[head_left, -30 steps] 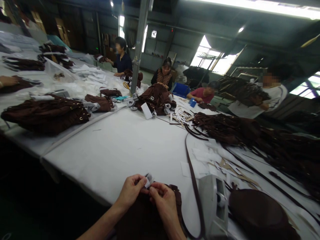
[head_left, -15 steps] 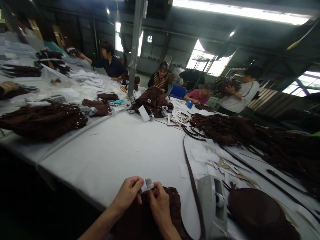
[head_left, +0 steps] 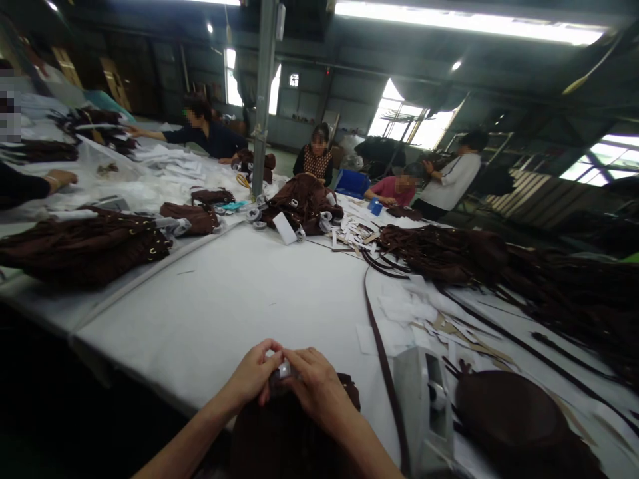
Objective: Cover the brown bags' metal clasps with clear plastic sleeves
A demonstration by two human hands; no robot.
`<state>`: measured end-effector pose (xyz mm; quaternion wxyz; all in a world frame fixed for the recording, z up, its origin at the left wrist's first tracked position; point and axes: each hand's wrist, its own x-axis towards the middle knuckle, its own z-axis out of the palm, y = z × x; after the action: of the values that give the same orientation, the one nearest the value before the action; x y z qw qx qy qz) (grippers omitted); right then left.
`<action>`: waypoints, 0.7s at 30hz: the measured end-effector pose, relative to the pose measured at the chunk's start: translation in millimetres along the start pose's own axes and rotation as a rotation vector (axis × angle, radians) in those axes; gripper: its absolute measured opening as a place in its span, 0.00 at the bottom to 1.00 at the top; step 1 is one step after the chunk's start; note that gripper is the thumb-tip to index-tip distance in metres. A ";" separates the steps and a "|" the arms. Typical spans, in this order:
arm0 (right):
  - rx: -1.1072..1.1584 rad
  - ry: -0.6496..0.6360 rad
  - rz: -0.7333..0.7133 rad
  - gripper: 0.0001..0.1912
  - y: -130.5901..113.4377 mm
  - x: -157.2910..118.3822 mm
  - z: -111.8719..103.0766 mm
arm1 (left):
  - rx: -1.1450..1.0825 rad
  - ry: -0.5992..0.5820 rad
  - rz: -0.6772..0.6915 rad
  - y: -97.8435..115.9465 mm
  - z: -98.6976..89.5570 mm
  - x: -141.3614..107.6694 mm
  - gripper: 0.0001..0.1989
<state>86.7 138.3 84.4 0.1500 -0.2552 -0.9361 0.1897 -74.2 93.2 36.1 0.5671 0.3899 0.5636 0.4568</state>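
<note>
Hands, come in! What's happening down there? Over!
Left hand holding shiny piece, right hand at it. Brown item below. Grey device off right, blocking neither hand.

From here I count one bare left hand (head_left: pixel 253 374), one bare right hand (head_left: pixel 317 382), one small shiny grey-white wrapped piece (head_left: pixel 283 370) between them, one dark-brown fabric item (head_left: pixel 272 429) beneath, four co-workers (head_left: pixel 315 163) ahead, one black-sleeved arm (head_left: pixel 22 185) at far left and one blue plastic crate (head_left: pixel 352 183).
</note>
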 end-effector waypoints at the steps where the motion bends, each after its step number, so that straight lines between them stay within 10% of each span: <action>1: -0.005 -0.023 0.002 0.22 0.1 1.9 -1.9 | 0.011 0.001 -0.001 0.7 -1.7 0.3 0.22; 10: -0.223 -0.029 0.089 0.14 8.2 11.8 19.6 | 0.187 -0.038 0.083 23.4 -10.9 1.3 0.23; 14: -0.150 0.043 0.253 0.18 22.8 13.2 34.2 | 0.258 0.205 0.205 33.6 -37.2 4.5 0.21; 21: 0.042 0.032 0.363 0.15 40.5 18.2 27.4 | 0.165 0.178 0.094 -30.7 -34.3 -11.6 0.27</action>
<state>78.4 172.7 46.1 0.1333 -0.4197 -0.8681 0.2292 -105.2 71.0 7.9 0.4587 0.4193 0.6285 0.4678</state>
